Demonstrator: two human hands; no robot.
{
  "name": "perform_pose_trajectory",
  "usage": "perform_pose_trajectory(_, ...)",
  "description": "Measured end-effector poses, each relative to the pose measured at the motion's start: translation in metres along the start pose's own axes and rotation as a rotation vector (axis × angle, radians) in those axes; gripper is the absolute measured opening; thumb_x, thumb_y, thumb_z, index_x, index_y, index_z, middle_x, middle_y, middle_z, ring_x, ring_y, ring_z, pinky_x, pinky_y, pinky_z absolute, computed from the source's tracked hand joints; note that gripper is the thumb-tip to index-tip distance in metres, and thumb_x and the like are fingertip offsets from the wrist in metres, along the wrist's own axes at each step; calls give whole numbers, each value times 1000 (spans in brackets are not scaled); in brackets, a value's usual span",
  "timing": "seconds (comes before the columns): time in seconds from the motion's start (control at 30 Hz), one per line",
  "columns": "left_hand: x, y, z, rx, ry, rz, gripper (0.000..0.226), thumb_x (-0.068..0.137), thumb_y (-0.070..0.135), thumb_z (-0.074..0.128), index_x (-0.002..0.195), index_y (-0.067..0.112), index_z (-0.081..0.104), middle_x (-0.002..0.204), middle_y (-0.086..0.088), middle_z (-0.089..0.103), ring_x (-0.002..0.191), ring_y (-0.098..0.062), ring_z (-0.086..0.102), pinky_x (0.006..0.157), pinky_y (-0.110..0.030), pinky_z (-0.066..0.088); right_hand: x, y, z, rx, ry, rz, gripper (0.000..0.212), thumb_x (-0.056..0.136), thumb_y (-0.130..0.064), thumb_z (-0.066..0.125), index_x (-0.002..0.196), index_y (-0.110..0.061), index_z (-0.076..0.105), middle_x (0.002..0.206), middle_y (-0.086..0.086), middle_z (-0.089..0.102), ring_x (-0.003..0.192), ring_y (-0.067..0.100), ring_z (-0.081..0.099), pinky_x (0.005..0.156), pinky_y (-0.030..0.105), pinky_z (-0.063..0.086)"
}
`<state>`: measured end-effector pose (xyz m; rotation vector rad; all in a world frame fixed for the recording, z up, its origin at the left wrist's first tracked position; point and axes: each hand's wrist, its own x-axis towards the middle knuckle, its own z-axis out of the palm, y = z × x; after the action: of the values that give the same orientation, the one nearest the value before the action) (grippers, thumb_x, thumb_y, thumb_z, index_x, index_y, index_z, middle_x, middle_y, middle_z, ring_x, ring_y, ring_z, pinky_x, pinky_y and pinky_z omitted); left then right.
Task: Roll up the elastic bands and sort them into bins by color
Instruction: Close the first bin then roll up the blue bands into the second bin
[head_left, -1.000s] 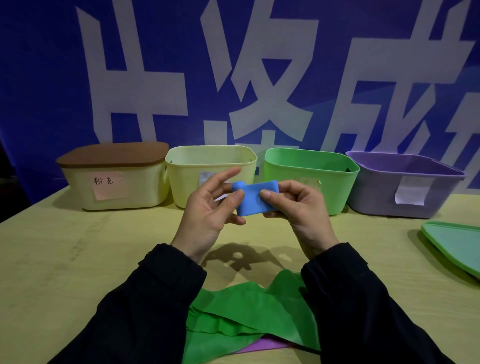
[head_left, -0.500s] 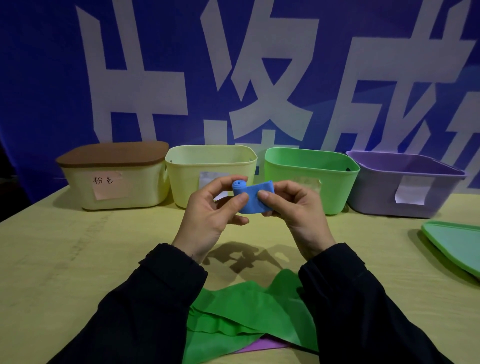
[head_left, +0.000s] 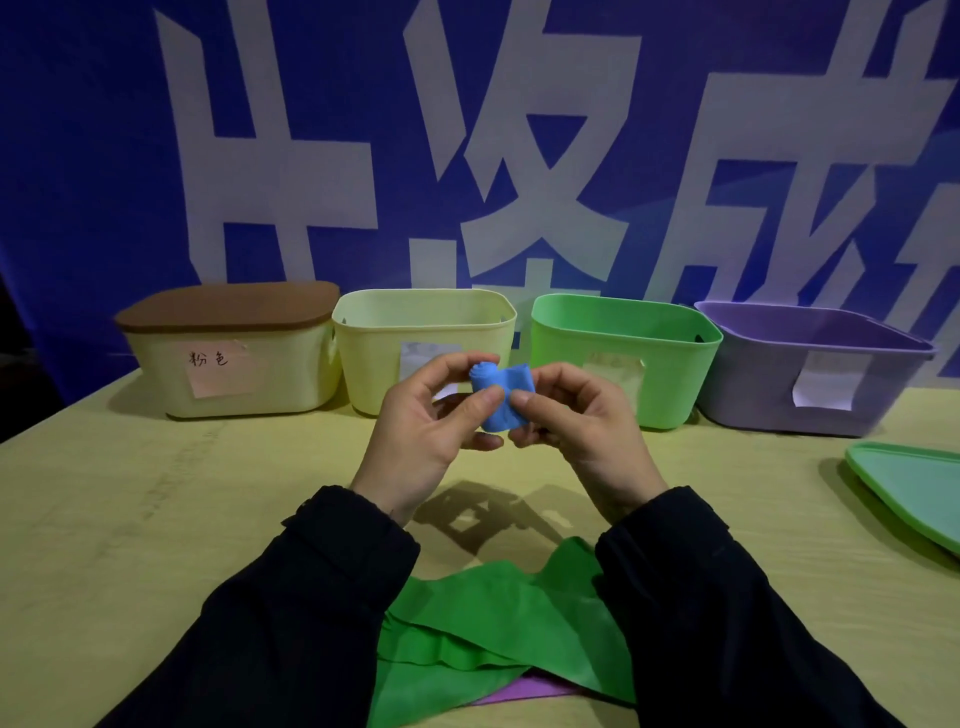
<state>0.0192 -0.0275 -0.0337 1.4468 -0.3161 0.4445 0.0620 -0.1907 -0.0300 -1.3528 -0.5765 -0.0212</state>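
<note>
Both hands raised mid-scene, arms in dark sleeves reaching in from near edge. Left hand (head_left: 423, 426): palm turned right, thumb and curled fingers pinching rolled end of blue band (head_left: 501, 397). Right hand (head_left: 587, 423): palm turned left, thumb and forefinger pinching band's loose end. Thumb tips nearly touching. Wrists level, well apart.

Black long sleeves (head_left: 322, 597) on both arms, loose matte fabric, cuffs ending just behind the bare left hand (head_left: 421, 436) and right hand (head_left: 587, 431); no rings or watch showing.
</note>
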Motion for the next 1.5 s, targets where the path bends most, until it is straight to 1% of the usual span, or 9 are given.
perform_pose_trajectory(0.13, 0, 0, 2, 11, -16, 15, 32, 100, 6, 58, 128, 20, 64, 104, 17, 69, 88, -16, 70, 73, -32, 60, 0, 2, -1, -6, 9, -14, 6, 90, 2, 68, 95, -1, 69, 74, 4, 71, 58, 15, 64, 63, 27, 54)
perform_pose_trajectory(0.3, 0, -3, 0, 43, -53, 18, 34, 103, 2, 51, 126, 23, 66, 125, -2, 63, 112, -26, 67, 86, -37, 60, 0, 2, 2, -27, 69, -48, 8, 86, 2, 73, 92, -2, 71, 72, 3, 73, 59, 13, 63, 61, 24, 53)
perform_pose_trajectory(0.47, 1, -3, -1, 114, -73, 47, 38, 103, 1, 49, 126, 29, 63, 124, 7, 67, 120, -14, 62, 97, -32, 56, -1, 1, 5, -42, 133, -125, 13, 83, 5, 76, 87, -4, 68, 72, 7, 69, 62, 14, 61, 62, 24, 52)
perform_pose_trajectory(0.77, 6, -9, -4, 171, 19, 59, 26, 96, 24, 56, 118, 33, 66, 124, 0, 68, 118, -21, 63, 105, -47, 50, 0, 0, 4, 8, 106, -168, 18, 86, 5, 72, 97, -9, 69, 79, 4, 68, 74, 11, 63, 72, 21, 52)
perform_pose_trajectory(0.93, 4, -9, -1, 82, -95, 43, 25, 102, 5, 54, 118, 22, 63, 117, 3, 70, 110, -12, 63, 95, -26, 51, 2, 3, 1, 116, 136, -118, 23, 86, 5, 71, 99, -13, 63, 78, -1, 67, 79, 14, 62, 82, 32, 52)
perform_pose_trajectory(1.1, 3, -10, -5, 13, -120, 20, 27, 99, 10, 53, 122, 21, 63, 123, 1, 71, 117, -18, 64, 101, -34, 50, -1, 2, 4, 129, 70, 61, 19, 78, -12, 81, 90, -18, 67, 84, 0, 66, 77, 13, 63, 70, 32, 53)
perform_pose_trajectory(1.27, 2, -11, -4, -1, -150, 20, 33, 103, -2, 45, 127, 15, 59, 127, -6, 69, 123, -22, 61, 103, -36, 47, -2, -1, 1, 161, 27, 177, 15, 83, -16, 74, 96, -12, 67, 106, 8, 75, 87, 22, 71, 76, 38, 60)
perform_pose_trajectory(1.37, 2, -10, -4, -38, -150, 39, 32, 98, 5, 47, 127, 14, 60, 130, -8, 67, 125, -23, 60, 106, -38, 47, -3, -1, 4, 210, 18, 241, 16, 85, -18, 74, 97, -11, 67, 97, 15, 75, 75, 29, 75, 68, 34, 63)
perform_pose_trajectory(1.5, 2, -10, -5, -43, -112, 9, 28, 92, 20, 61, 120, 21, 67, 125, -5, 69, 122, -32, 60, 110, -48, 45, -2, -2, 2, 123, 81, 127, 22, 77, -19, 77, 94, -7, 69, 89, 15, 75, 72, 24, 73, 67, 28, 61)
